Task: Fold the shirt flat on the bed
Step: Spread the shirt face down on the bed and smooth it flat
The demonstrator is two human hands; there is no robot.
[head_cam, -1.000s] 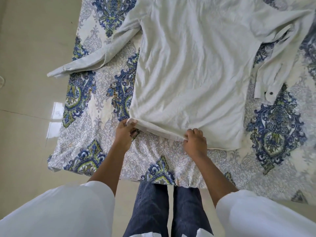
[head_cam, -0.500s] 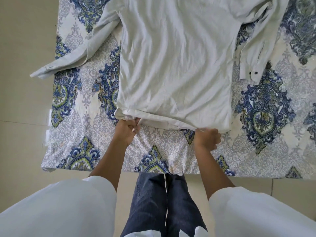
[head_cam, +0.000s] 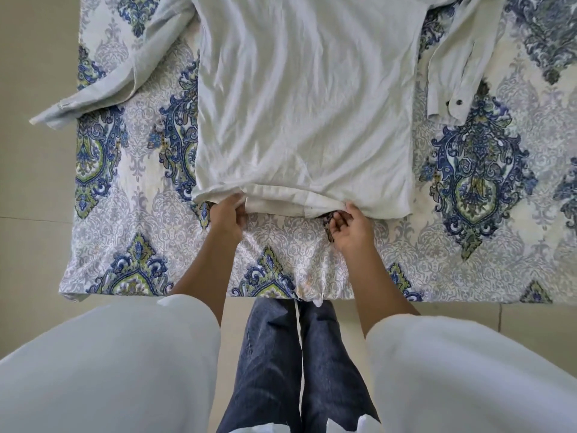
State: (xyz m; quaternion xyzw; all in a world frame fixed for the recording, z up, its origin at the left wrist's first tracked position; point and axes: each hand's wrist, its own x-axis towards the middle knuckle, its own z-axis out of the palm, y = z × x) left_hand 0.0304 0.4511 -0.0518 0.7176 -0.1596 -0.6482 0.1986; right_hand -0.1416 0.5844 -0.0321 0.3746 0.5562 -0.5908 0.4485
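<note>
A pale grey-white long-sleeved shirt [head_cam: 299,98] lies spread on the patterned bed [head_cam: 468,245], hem towards me. Its left sleeve [head_cam: 125,67] stretches out to the bed's left edge, and its right sleeve [head_cam: 459,57] lies bent with a dark cuff button showing. The hem is rolled up slightly along its near edge. My left hand [head_cam: 226,215] pinches the hem near the shirt's left corner. My right hand [head_cam: 351,228] sits at the hem right of centre, palm up, its fingers curled at the hem's edge.
The bed's blue, green and grey bedspread ends just in front of my legs in blue jeans [head_cam: 293,364]. Beige tiled floor [head_cam: 31,214] lies to the left of the bed and under me.
The shirt's hem has been drawn nearer to me and has bunched into a small roll. My right hand turned palm up and shifted right along the hem. My left hand stayed on the corner.
</note>
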